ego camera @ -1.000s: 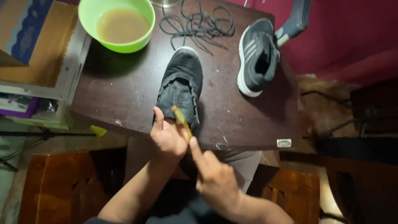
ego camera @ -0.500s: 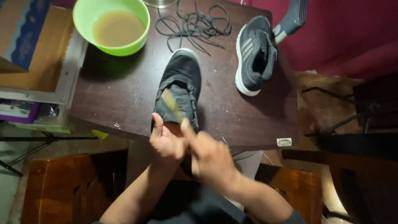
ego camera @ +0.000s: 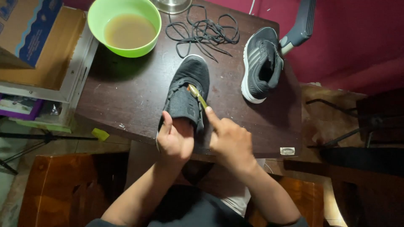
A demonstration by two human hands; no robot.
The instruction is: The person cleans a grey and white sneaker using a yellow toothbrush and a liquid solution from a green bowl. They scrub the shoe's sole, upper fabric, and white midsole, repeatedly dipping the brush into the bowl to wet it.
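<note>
Left hand (ego camera: 176, 141) clamped around heel of black shoe (ego camera: 186, 94), thumb up along side, pinning shoe near front edge of dark table (ego camera: 126, 101). Right hand (ego camera: 229, 141) gripping yellow brush (ego camera: 197, 96), forefinger stretched along handle. Since half second ago: brush head shifted from tongue middle toward right side of opening, now angled up toward toe. Scrubbing apparently under way, moving across upper. Green bowl (ego camera: 126, 27) of brownish water far left; loose laces (ego camera: 202, 31) and second shoe (ego camera: 260, 63) beyond, untouched.
</note>
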